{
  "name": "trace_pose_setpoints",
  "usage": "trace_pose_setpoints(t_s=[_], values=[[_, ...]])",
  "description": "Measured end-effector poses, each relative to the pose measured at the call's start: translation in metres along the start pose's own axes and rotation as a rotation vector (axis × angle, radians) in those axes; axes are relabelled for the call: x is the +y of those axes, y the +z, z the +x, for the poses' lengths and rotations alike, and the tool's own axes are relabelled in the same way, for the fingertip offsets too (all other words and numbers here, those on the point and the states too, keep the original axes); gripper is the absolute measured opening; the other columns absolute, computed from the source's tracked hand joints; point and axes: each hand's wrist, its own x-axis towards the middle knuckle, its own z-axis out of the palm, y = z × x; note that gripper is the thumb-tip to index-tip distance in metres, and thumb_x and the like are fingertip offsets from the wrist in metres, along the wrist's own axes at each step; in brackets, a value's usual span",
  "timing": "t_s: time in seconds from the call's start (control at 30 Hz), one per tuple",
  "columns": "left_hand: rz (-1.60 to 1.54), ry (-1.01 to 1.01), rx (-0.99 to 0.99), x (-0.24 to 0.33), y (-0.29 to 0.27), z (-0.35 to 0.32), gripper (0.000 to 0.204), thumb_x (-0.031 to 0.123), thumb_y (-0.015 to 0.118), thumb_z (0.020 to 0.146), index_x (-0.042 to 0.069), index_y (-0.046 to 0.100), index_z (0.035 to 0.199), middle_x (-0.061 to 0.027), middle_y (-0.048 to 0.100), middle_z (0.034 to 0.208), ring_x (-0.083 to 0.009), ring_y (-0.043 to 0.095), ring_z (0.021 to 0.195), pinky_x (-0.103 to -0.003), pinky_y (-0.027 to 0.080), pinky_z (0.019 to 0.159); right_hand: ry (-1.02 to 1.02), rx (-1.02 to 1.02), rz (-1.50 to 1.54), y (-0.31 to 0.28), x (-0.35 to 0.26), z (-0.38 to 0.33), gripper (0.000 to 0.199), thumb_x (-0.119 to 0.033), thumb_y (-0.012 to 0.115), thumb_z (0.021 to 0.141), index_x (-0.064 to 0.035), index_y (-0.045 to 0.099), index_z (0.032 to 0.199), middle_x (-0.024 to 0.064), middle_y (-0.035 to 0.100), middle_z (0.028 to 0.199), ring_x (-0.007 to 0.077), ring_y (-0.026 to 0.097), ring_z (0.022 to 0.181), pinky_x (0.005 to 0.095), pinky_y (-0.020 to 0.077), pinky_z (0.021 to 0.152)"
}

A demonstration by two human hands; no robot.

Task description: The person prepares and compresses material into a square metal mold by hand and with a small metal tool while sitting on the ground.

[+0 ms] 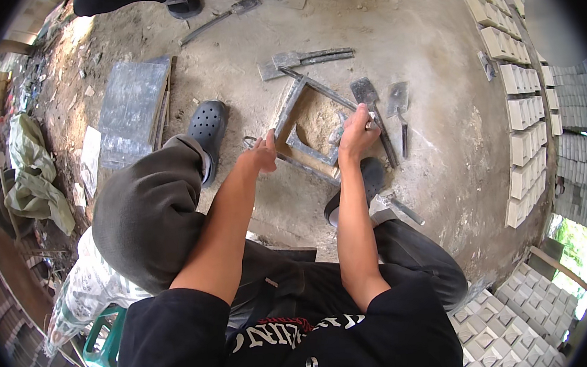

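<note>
A rectangular grey mould frame (321, 90) lies on the ground before me, with pale sandy powder inside. A curved grey piece (310, 148) sits within its near part. My left hand (262, 154) rests at the frame's left side, fingers stretched out, beside a small wire loop (249, 142). At the right side, my right hand (358, 131) is closed round a short-handled tool (371, 125); its kind is mostly hidden by the fingers. Grey lumpy material (336, 134) shows just left of that hand. Flat-bladed trowels (363, 91) (398, 96) lie close to its right.
More trowels (308, 58) lie beyond the frame. Grey boards (132, 99) are stacked at the left. Pale moulded blocks (525, 117) stand in rows along the right, others (512, 332) at lower right. My shod feet (209, 131) flank the frame. Another person's foot (184, 4) shows at the top.
</note>
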Motion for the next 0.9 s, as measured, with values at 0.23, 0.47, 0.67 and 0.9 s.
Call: trace_pose_setpoints(t_s=[0.23, 0.47, 0.67, 0.9], values=[[0.0, -0.005, -0.004, 0.006, -0.004, -0.008, 0.088, 0.005, 0.04, 0.075, 0.005, -0.014, 0.145, -0.0175, 0.015, 0.152, -0.0273, 0.011, 0.142, -0.049, 0.022, 0.111, 0.026, -0.026, -0.097, 0.012, 0.018, -0.024, 0.048, -0.028, 0.05, 0.09, 0.0002, 0.044, 0.052, 0.0, 0.042, 0.047, 0.0104, 0.038, 0.046, 0.0317, 0.0294, 0.046], [-0.056, -0.005, 0.013, 0.009, -0.009, -0.014, 0.089, 0.004, 0.04, 0.074, 0.006, -0.012, 0.145, -0.0173, 0.016, 0.152, -0.0273, 0.011, 0.142, -0.048, 0.022, 0.111, -0.018, -0.016, 0.199, 0.043, 0.03, -0.019, 0.047, -0.027, 0.051, 0.09, -0.004, 0.044, 0.05, -0.0001, 0.042, 0.049, 0.0101, 0.037, 0.047, 0.0304, 0.0306, 0.047], [-0.049, -0.004, -0.004, 0.009, -0.009, -0.013, 0.092, 0.005, 0.045, 0.073, 0.006, -0.013, 0.145, -0.0178, 0.019, 0.151, -0.028, 0.012, 0.142, -0.048, 0.022, 0.111, -0.08, -0.084, 0.374, 0.055, 0.014, -0.002, 0.046, -0.021, 0.049, 0.089, -0.0056, 0.037, 0.047, -0.0002, 0.04, 0.046, 0.0104, 0.035, 0.046, 0.0295, 0.0292, 0.046], [0.024, 0.018, -0.055, 0.009, 0.003, -0.001, 0.097, 0.013, 0.05, 0.076, 0.004, -0.019, 0.142, -0.0199, 0.018, 0.15, -0.0315, 0.011, 0.142, -0.045, 0.022, 0.111, 0.045, -0.288, 0.479, 0.049, 0.042, 0.014, 0.044, -0.017, 0.047, 0.089, -0.0104, 0.032, 0.048, -0.0006, 0.037, 0.046, 0.0095, 0.032, 0.044, 0.029, 0.0263, 0.043]])
